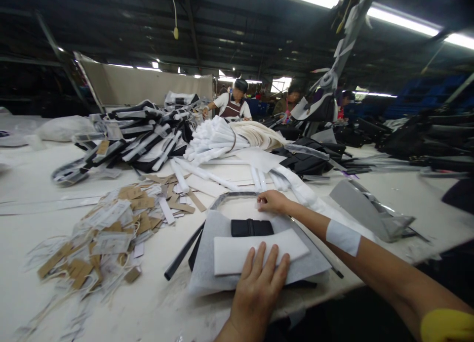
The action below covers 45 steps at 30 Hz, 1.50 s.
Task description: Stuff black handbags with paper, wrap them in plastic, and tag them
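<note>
My left hand (pixel 261 282) lies flat, fingers spread, on a white foam pad (pixel 229 258). The pad rests over a sheet of pale tissue paper (pixel 205 277) covering a dark bag, of which only edges show. Above the pad, a black strap tab (pixel 252 227) lies on the paper. A wrapped handle (pixel 229 197) arches beyond it, with a dark strap end (pixel 183 253) sticking out at the left. My right hand (pixel 274 202) pinches beside the top of the handle; a small pale bit shows at its fingertips, too small to name.
Loose brown and white hang tags (pixel 111 233) are heaped at the left. Behind lie wrapped black bags (pixel 148 129), a bundle of white foam strips (pixel 215 139) and black bags (pixel 311 154). A grey sheet piece (pixel 363 208) lies right. A co-worker (pixel 233 105) sits across the table.
</note>
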Tool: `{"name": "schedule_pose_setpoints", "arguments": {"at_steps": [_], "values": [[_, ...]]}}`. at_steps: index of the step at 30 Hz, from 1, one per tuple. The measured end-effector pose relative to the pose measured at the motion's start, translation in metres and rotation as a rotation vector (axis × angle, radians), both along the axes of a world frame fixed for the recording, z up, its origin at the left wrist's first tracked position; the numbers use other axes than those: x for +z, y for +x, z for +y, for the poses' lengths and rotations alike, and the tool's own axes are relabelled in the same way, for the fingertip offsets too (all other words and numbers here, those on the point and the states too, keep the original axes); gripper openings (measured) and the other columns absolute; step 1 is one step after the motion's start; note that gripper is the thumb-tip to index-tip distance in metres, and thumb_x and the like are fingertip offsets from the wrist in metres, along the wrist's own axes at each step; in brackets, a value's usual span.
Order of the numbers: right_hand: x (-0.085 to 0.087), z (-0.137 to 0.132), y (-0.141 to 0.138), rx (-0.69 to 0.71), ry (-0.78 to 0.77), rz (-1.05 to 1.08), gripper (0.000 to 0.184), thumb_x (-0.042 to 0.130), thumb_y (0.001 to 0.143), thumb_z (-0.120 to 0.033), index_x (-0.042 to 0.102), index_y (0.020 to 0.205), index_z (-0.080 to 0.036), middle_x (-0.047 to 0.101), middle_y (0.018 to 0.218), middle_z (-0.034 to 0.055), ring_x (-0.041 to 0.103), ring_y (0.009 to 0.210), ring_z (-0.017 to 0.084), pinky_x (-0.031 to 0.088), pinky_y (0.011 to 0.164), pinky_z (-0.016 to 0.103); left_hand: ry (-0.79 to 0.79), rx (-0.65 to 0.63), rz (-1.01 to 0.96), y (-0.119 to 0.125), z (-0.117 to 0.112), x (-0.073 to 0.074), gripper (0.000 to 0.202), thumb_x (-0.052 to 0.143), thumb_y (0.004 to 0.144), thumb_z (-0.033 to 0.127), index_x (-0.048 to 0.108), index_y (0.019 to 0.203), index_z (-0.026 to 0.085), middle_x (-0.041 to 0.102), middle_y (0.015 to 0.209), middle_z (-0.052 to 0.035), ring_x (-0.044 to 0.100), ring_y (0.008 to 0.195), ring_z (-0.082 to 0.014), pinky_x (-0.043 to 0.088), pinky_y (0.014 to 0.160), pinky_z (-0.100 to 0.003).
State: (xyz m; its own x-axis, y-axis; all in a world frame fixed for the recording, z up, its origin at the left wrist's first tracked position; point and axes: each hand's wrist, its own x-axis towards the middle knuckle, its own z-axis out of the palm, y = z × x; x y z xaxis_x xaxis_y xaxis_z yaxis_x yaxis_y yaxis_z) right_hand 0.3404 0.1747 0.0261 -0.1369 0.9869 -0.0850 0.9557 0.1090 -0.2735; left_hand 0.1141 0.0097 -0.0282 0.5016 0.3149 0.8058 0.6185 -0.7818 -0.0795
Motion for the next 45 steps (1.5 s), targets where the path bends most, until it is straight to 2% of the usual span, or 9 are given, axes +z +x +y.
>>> {"name": "schedule_pose_setpoints", "arguments": {"at_steps": [7,15,23,28,33,36,39,42,45], "values": [[0.019,0.006,-0.002,-0.006,0.046,0.014,0.008,0.070,0.078,-0.027,0.075,0.083,-0.022,0.075,0.078,0.0004,0.066,0.075,0.017,0.040,0.063,0.023,-0.002,0.018,-0.021,0.003,0.001,-0.007,0.036,0.045,0.101,0.031,0.059,0.133,0.033,0.054,0.146,0.0037,0.053,0.131,-0.0242,0.042,0.111,-0.041],[0.015,0.010,-0.004,-0.008,0.024,0.113,0.017,0.057,0.085,-0.017,0.074,0.087,-0.016,0.070,0.058,-0.0006,0.066,0.054,0.014,0.048,0.062,0.022,-0.012,0.022,0.049,-0.001,0.000,-0.005,0.038,0.045,0.101,0.032,0.056,0.137,0.033,0.051,0.148,0.0041,0.051,0.132,-0.0245,0.044,0.109,-0.041],[0.023,0.001,0.001,-0.049,0.208,0.175,0.015,0.060,0.079,-0.010,0.072,0.085,-0.017,0.075,0.073,0.0022,0.069,0.071,0.016,0.048,0.070,0.024,-0.003,-0.006,0.032,-0.002,0.000,-0.002,0.038,0.043,0.101,0.030,0.056,0.137,0.032,0.054,0.146,0.0043,0.053,0.130,-0.0236,0.042,0.112,-0.040],[0.042,-0.037,0.004,-0.067,0.322,0.195,0.011,0.064,0.083,-0.020,0.072,0.089,-0.019,0.076,0.081,0.0026,0.068,0.074,0.017,0.048,0.072,0.025,-0.041,0.011,0.103,-0.005,-0.001,0.002,0.040,0.042,0.102,0.033,0.052,0.140,0.032,0.053,0.147,0.0042,0.053,0.131,-0.0245,0.045,0.108,-0.041],[0.054,-0.106,-0.003,-0.010,0.430,0.073,0.014,0.061,0.090,-0.029,0.073,0.094,-0.023,0.076,0.085,0.0034,0.069,0.074,0.020,0.047,0.072,0.027,-0.046,-0.006,0.124,-0.005,-0.001,0.004,0.040,0.039,0.103,0.029,0.052,0.140,0.030,0.056,0.144,0.0027,0.054,0.130,-0.0249,0.047,0.106,-0.042],[0.055,-0.151,-0.012,0.077,0.496,-0.035,0.017,0.057,0.094,-0.029,0.073,0.096,-0.025,0.077,0.094,0.0045,0.071,0.083,0.021,0.049,0.078,0.029,-0.067,-0.016,0.125,-0.006,-0.001,0.007,0.041,0.035,0.103,0.027,0.052,0.140,0.029,0.057,0.142,0.0026,0.054,0.130,-0.0244,0.047,0.106,-0.042],[0.051,-0.184,-0.022,0.191,0.517,-0.099,0.019,0.055,0.093,-0.020,0.073,0.094,-0.024,0.077,0.097,0.0070,0.071,0.093,0.024,0.050,0.086,0.032,-0.078,-0.030,0.120,-0.007,-0.002,0.010,0.041,0.033,0.104,0.026,0.052,0.140,0.028,0.057,0.142,0.0016,0.055,0.129,-0.0248,0.047,0.105,-0.043],[0.045,-0.204,-0.028,0.252,0.521,-0.150,0.021,0.054,0.091,-0.013,0.072,0.093,-0.023,0.077,0.097,0.0084,0.071,0.093,0.023,0.051,0.092,0.035,-0.093,-0.049,0.160,-0.008,-0.002,0.013,0.040,0.036,0.103,0.024,0.053,0.139,0.026,0.057,0.143,0.0001,0.055,0.129,-0.0260,0.048,0.104,-0.044],[0.038,-0.216,-0.031,0.235,0.546,-0.149,0.024,0.052,0.092,-0.011,0.072,0.098,-0.023,0.076,0.100,0.0081,0.072,0.089,0.022,0.053,0.094,0.035,-0.099,-0.064,0.146,-0.009,-0.003,0.015,0.037,0.040,0.101,0.021,0.058,0.134,0.024,0.059,0.141,-0.0013,0.055,0.128,-0.0264,0.048,0.104,-0.044]]}}
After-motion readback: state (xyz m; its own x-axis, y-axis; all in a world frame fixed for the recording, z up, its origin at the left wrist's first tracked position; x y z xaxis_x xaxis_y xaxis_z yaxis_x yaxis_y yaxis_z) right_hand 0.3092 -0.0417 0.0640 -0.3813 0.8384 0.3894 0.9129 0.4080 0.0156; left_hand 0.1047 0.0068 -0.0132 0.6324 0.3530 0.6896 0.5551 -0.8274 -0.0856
